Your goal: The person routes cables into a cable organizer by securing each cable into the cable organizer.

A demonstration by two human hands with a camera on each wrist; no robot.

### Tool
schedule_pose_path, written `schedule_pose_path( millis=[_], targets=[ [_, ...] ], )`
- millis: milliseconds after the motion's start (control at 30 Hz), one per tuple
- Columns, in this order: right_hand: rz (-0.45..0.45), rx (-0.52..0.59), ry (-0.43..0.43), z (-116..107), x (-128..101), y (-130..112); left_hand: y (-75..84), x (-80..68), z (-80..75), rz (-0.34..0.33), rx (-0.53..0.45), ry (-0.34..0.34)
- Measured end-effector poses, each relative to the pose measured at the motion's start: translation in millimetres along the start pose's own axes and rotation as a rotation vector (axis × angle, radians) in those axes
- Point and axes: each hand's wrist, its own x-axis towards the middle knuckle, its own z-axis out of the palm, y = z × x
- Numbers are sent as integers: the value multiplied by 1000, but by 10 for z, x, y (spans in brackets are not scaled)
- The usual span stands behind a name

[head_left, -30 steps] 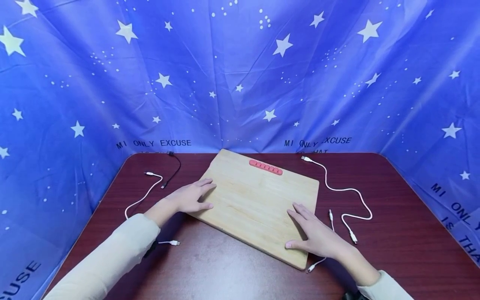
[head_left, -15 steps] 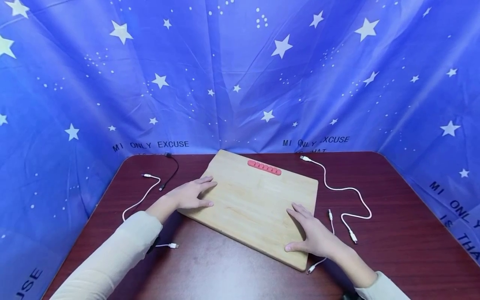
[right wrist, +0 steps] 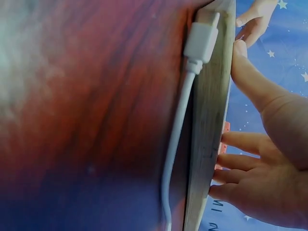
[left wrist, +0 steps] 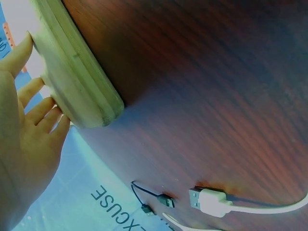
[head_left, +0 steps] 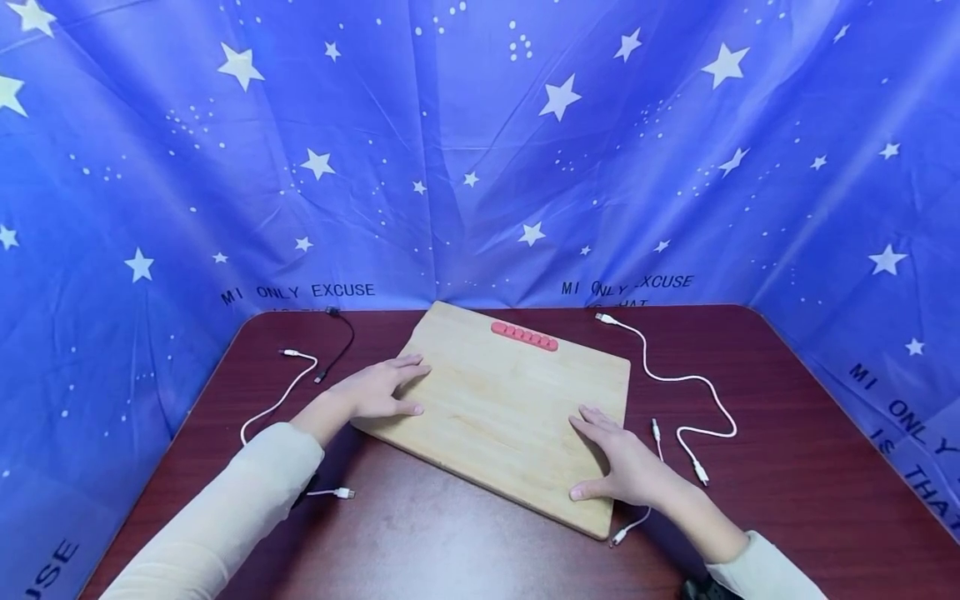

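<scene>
Board: the wooden board [head_left: 502,417] lies flat on the dark red worktop [head_left: 787,500], turned at an angle, near the middle and toward the backdrop.
Your left hand: your left hand [head_left: 375,392] rests on the board's left corner, fingers straight and spread, thumb along the near edge; it holds nothing.
Your right hand: your right hand [head_left: 626,471] lies flat on the near right corner, fingers straight and relaxed, thumb by the front edge.
Change: compared with a second ago, the board's left corner sits a little nearer the left side of the worktop and the far right corner has swung slightly inward; your hands keep the same flat contact. You are judged to be sliding or squaring the board, not lifting it.
Materials: pale wood with fine lengthwise grain, rounded corners, and a thick edge showing glued layers in the left wrist view [left wrist: 77,82]. A pink strip [head_left: 525,336] of small raised bumps sits near the far edge.
Around it: a white cable [head_left: 678,379] curls to the right; another white cable [head_left: 281,396] and a thin black cable [head_left: 341,342] lie to the left. A white plug [right wrist: 202,38] touches the board's edge.
Backdrop: blue cloth [head_left: 480,150] with white stars.
</scene>
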Motion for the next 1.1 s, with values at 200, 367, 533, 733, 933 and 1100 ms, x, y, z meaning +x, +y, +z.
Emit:
schedule_pose_path(
  millis=[200, 367, 533, 733, 933, 1100],
  targets=[
    [-18, -3, -29, -41, 11, 36, -1, -2, 21, 11, -1, 24],
    [-28, 0, -35, -40, 23, 60, 6, -9, 20, 10, -3, 37],
    [-20, 8, -41, -42, 22, 58, 27, -13, 35, 9, 0, 37],
    [-7, -1, -47, -71, -8, 58, 84, -19, 30, -15, 4, 29],
    [-20, 2, -37, -104, -15, 57, 116, -26, 22, -26, -3, 36],
    [-46, 10, -52, -110, 17, 63, 84, -55, 54, -34, -1, 47]
  ],
)
